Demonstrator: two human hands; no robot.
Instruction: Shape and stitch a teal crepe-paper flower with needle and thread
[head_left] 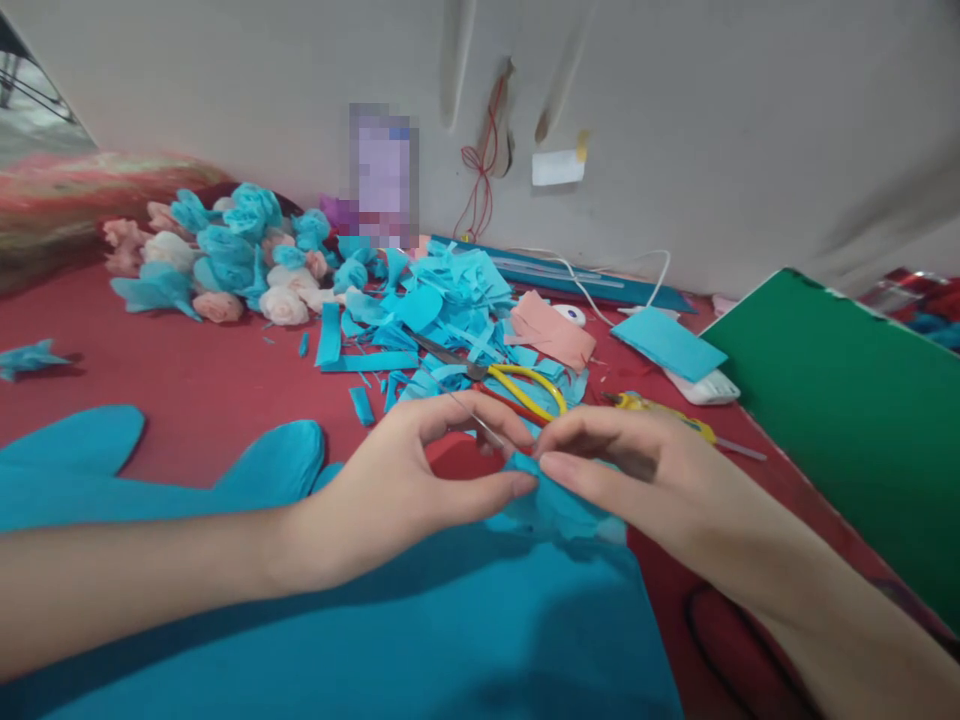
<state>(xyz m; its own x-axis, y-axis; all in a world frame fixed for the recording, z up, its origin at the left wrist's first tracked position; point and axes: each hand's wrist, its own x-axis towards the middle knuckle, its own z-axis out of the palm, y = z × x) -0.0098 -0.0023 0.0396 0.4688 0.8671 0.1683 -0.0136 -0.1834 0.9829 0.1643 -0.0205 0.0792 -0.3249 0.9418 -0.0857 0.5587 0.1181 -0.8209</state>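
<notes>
In the middle of the view my hands meet over a blue crepe-paper flower (pixel 559 505). My left hand (pixel 409 485) is closed, its thumb and fingers pinching the flower's left end. A thin wire (pixel 474 415) slants up and left out of that grip. My right hand (pixel 637 455) pinches the same end from the other side, thumb on the paper. Loose petals hang below the fingertips, and part of the flower is hidden behind them. Just beyond lie scissors (pixel 525 388) with yellow and red handles, on blue paper scraps (pixel 457 290).
Blue, pink and white paper flowers (pixel 225 255) are heaped at the back left. Large blue paper (pixel 375 640) covers the front of the red table (pixel 247 370). To the right are a yellow cutter (pixel 667 412), a blue paper stack (pixel 670 342) and a green board (pixel 847 420).
</notes>
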